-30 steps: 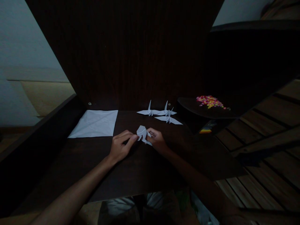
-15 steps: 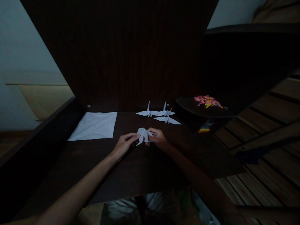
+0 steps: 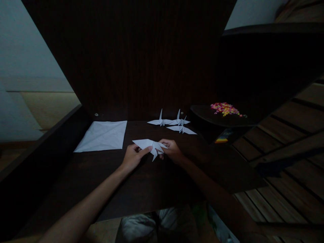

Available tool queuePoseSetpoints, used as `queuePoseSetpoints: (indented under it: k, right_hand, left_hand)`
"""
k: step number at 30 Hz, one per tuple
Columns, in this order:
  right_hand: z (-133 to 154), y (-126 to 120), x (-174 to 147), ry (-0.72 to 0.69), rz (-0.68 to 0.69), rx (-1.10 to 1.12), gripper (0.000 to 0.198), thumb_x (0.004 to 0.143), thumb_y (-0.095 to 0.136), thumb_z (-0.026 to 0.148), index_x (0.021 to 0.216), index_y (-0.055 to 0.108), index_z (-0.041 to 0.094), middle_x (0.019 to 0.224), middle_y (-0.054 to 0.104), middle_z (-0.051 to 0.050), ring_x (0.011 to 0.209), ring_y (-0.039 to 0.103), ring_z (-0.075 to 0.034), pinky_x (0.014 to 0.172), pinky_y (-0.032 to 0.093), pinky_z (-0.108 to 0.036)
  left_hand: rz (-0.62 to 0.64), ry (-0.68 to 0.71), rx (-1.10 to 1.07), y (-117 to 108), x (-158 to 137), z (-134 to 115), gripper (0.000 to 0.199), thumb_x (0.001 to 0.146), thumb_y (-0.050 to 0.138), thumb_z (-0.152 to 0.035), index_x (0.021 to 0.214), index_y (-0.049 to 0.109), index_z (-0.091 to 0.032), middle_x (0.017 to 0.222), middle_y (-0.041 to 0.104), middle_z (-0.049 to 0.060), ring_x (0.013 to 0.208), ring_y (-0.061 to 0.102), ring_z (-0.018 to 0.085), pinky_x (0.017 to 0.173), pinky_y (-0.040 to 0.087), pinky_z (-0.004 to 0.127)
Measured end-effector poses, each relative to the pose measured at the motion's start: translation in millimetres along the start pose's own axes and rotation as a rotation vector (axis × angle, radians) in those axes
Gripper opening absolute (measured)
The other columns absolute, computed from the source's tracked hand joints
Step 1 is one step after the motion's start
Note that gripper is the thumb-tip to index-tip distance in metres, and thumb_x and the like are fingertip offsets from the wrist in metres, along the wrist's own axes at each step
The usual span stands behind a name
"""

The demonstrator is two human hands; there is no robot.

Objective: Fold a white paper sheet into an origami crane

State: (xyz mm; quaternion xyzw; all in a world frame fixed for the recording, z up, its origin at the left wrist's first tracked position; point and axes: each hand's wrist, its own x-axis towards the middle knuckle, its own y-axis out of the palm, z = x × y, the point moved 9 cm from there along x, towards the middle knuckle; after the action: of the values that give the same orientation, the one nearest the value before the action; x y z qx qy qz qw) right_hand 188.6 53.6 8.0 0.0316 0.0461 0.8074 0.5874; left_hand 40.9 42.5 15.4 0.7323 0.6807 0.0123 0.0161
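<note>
A white paper crane (image 3: pixel 146 144) is held between my two hands above the dark desk, its one wing pointing out to the left and a narrow folded tip hanging down. My left hand (image 3: pixel 134 155) pinches it, thumb on top near the middle and fingers beneath. At its right end my right hand (image 3: pixel 172 151) grips the paper; some of those fingers are hidden. Beyond the hands stand three finished paper cranes: one at left (image 3: pixel 161 122), one behind at right (image 3: pixel 178 121) and one in front (image 3: pixel 181 129).
White paper sheets (image 3: pixel 103 135) with crease lines lie at the desk's left. A dark corner shelf (image 3: pixel 202 113) on the right bears a heap of small colourful pieces (image 3: pixel 225 108). A tall dark panel (image 3: pixel 136 60) rises behind, and a low side board (image 3: pixel 43 141) borders the left.
The crane has turned in my hands, so a wing now shows stretched out to the left. My left thumb lies flatter across the paper. The other things stay put.
</note>
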Motion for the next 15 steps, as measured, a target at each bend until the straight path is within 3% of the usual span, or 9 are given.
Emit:
queuePoseSetpoints:
  k: [4, 10, 15]
  right_hand:
    - [8.7, -1.2, -4.1, -0.044, -0.045, 0.112, 0.030, 0.061, 0.078, 0.034, 0.077, 0.063, 0.013, 0.057, 0.063, 0.000, 0.045, 0.059, -0.011, 0.040, 0.047, -0.021]
    - [9.5, 4.7, -10.3, -0.098, -0.176, 0.135, 0.026, 0.067, 0.073, 0.037, 0.076, 0.064, 0.014, 0.053, 0.061, 0.001, 0.044, 0.056, -0.011, 0.041, 0.046, -0.022]
    - [2.9, -1.4, -14.6, -0.113, -0.359, 0.056, 0.027, 0.071, 0.068, 0.039, 0.069, 0.059, 0.014, 0.048, 0.055, 0.004, 0.036, 0.046, -0.008, 0.034, 0.036, -0.019]
  left_hand:
    - [-0.063, -0.037, -0.090, -7.5, 6.2, 10.3, 0.029, 0.058, 0.080, -0.038, 0.064, 0.069, -0.012, 0.059, 0.067, 0.004, 0.053, 0.057, 0.013, 0.054, 0.043, 0.022]
    - [-0.028, -0.051, -0.210, -2.7, 6.7, 14.8, 0.029, 0.059, 0.079, -0.035, 0.053, 0.067, -0.010, 0.055, 0.066, 0.006, 0.057, 0.060, 0.015, 0.060, 0.045, 0.024]
    - [0.015, 0.014, -0.242, 8.8, 0.9, 1.9, 0.017, 0.063, 0.078, -0.028, 0.066, 0.070, -0.013, 0.063, 0.068, 0.002, 0.060, 0.060, 0.013, 0.061, 0.046, 0.022]
